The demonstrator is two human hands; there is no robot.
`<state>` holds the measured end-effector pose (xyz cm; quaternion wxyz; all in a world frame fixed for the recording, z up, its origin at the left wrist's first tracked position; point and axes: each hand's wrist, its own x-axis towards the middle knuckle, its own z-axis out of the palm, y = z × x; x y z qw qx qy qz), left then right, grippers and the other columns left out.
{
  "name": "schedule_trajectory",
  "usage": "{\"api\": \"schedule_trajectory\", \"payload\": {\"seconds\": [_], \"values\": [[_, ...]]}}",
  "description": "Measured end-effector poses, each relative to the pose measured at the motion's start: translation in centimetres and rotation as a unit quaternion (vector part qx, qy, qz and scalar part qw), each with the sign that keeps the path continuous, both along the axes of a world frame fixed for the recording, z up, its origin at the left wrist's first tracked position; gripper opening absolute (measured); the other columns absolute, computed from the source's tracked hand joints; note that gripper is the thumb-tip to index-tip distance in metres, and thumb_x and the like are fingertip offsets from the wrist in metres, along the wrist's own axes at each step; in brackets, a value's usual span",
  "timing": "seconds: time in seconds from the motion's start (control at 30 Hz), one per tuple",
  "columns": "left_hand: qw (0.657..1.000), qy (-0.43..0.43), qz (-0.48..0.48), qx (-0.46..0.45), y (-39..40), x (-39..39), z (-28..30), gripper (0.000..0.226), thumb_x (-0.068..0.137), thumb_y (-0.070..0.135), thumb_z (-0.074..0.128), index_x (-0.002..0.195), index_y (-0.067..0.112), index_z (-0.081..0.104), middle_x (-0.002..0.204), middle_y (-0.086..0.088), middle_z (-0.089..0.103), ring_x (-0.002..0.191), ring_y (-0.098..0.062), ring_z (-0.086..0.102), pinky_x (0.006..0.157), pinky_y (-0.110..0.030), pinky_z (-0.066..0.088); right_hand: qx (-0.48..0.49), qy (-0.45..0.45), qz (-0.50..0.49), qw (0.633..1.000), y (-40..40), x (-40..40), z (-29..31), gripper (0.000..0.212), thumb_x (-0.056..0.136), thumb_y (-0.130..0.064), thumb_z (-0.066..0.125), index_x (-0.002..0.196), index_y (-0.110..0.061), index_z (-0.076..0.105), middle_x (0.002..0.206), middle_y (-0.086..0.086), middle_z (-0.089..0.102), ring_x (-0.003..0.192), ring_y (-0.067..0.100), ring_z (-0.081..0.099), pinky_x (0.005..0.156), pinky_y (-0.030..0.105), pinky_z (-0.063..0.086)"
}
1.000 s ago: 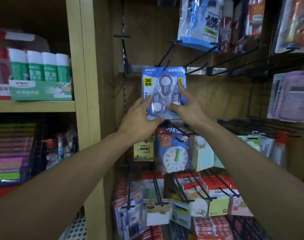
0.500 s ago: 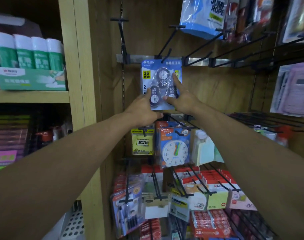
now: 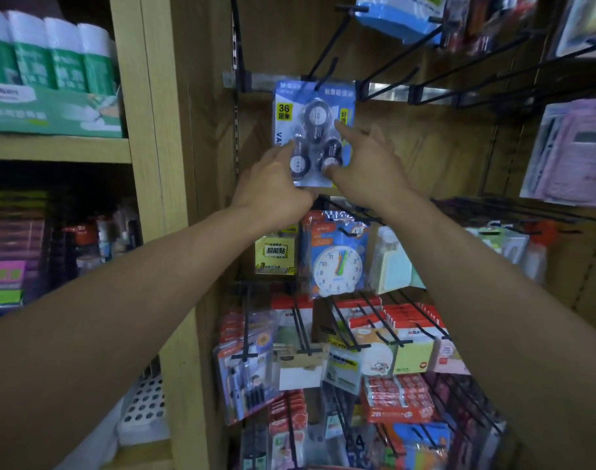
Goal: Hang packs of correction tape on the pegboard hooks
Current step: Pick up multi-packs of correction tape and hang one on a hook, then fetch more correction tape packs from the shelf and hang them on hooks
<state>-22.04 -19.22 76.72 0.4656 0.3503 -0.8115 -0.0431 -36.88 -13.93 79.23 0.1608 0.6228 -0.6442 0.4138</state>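
Note:
A blue pack of correction tape (image 3: 313, 106), with three dark dispensers under clear plastic, hangs far back on a black hook (image 3: 325, 79) against the wooden panel. My left hand (image 3: 273, 188) grips the pack's lower left corner, thumb on the front. My right hand (image 3: 364, 164) holds the lower right edge, with the index finger stretched up along the pack's right side and the thumb on its bottom. The hook's wire passes through the top of the pack.
Bare black hooks (image 3: 435, 72) jut out to the right along the metal rail (image 3: 391, 91). A blue bag (image 3: 398, 15) hangs above. Below hang a toy clock pack (image 3: 337, 262), a yellow pack (image 3: 276, 256) and several red boxes. Green glue sticks (image 3: 49, 62) fill the left shelf.
Both hands have pushed the pack further back along the hook toward the panel. The view has dipped a little, and the hands sit lower on the pack.

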Motion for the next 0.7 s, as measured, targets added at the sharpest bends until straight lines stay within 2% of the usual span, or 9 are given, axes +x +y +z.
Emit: {"api": "schedule_trajectory", "payload": {"seconds": [0.07,0.13,0.2,0.27,0.4,0.5,0.6,0.67,0.7], "values": [[0.999,0.037,-0.011,-0.028,1.0,0.6,-1.3,0.06,0.07,0.04,0.057,0.129,0.031,0.05,0.129,0.005,0.057,0.119,-0.018,0.056,0.098,-0.04,0.049,-0.096,-0.044,0.055,0.993,1.7,1.2,-1.5,0.04,0.091,-0.021,0.064,0.132,-0.02,0.064,0.122,0.005,0.065,0.114,0.021,0.061,0.092,0.034,0.05],[0.991,0.121,-0.04,-0.044,3.3,1.7,-3.5,0.062,0.076,0.03,0.061,0.136,0.025,0.047,0.135,0.005,0.054,0.125,-0.013,0.053,0.104,-0.036,0.046,-0.153,-0.107,0.132,0.973,4.3,2.5,-4.4,0.029,0.093,-0.024,0.066,0.121,-0.025,0.07,0.102,-0.007,0.07,0.084,0.003,0.064,0.078,0.026,0.053],[0.977,0.19,-0.053,-0.079,6.5,3.3,-7.1,0.052,0.081,0.02,0.064,0.131,0.018,0.051,0.132,0.004,0.056,0.123,-0.012,0.055,0.105,-0.031,0.044,-0.186,-0.139,0.194,0.953,7.5,4.0,-8.9,0.019,0.095,-0.021,0.067,0.114,-0.021,0.073,0.086,-0.011,0.069,0.073,-0.002,0.061,0.069,0.016,0.047],[0.973,0.205,-0.051,-0.097,9.6,5.1,-12.0,0.038,0.086,0.009,0.063,0.123,0.012,0.056,0.124,-0.001,0.06,0.12,-0.015,0.056,0.104,-0.028,0.043,-0.169,-0.154,0.236,0.945,10.6,5.5,-14.6,0.014,0.096,-0.016,0.068,0.109,-0.019,0.073,0.082,-0.012,0.068,0.071,0.002,0.061,0.065,0.014,0.045],[0.996,0.075,-0.018,-0.038,13.6,8.3,-23.7,0.02,0.091,0.013,0.056,0.108,0.009,0.067,0.108,-0.001,0.065,0.107,-0.019,0.059,0.099,-0.024,0.04,0.006,-0.253,0.249,0.935,13.1,6.7,-27.6,0.02,0.096,-0.016,0.068,0.105,-0.034,0.07,0.086,-0.014,0.068,0.074,0.008,0.062,0.066,0.02,0.048],[0.994,0.002,-0.004,0.112,15.4,10.0,-32.6,0.024,0.09,0.02,0.055,0.11,0.013,0.067,0.106,-0.001,0.066,0.095,-0.014,0.061,0.087,-0.03,0.049,0.164,-0.322,0.217,0.907,13.7,6.7,-36.9,0.031,0.097,-0.015,0.068,0.103,-0.045,0.064,0.087,-0.015,0.067,0.075,0.009,0.061,0.065,0.022,0.047],[0.967,-0.078,0.007,0.244,17.4,11.2,-40.8,0.03,0.09,0.029,0.049,0.115,0.018,0.064,0.107,-0.002,0.067,0.094,-0.014,0.06,0.081,-0.033,0.052,0.319,-0.318,0.179,0.874,14.8,6.3,-45.9,0.029,0.097,-0.014,0.067,0.103,-0.042,0.063,0.083,-0.017,0.064,0.07,0.0,0.06,0.062,0.013,0.044],[0.928,-0.136,0.037,0.346,18.6,11.7,-45.9,0.038,0.09,0.039,0.043,0.121,0.023,0.06,0.115,0.0,0.064,0.103,-0.018,0.06,0.084,-0.035,0.054,0.42,-0.311,0.153,0.839,15.5,5.8,-52.2,0.026,0.093,-0.016,0.069,0.099,-0.041,0.065,0.08,-0.014,0.065,0.061,0.001,0.06,0.062,0.023,0.048],[0.901,-0.164,0.054,0.397,19.3,11.9,-48.3,0.042,0.09,0.043,0.04,0.126,0.027,0.056,0.122,0.001,0.061,0.108,-0.019,0.06,0.086,-0.035,0.054,0.47,-0.296,0.143,0.819,16.0,5.6,-55.6,0.025,0.09,-0.018,0.069,0.095,-0.041,0.064,0.081,-0.013,0.066,0.065,0.003,0.063,0.067,0.027,0.05]]}}
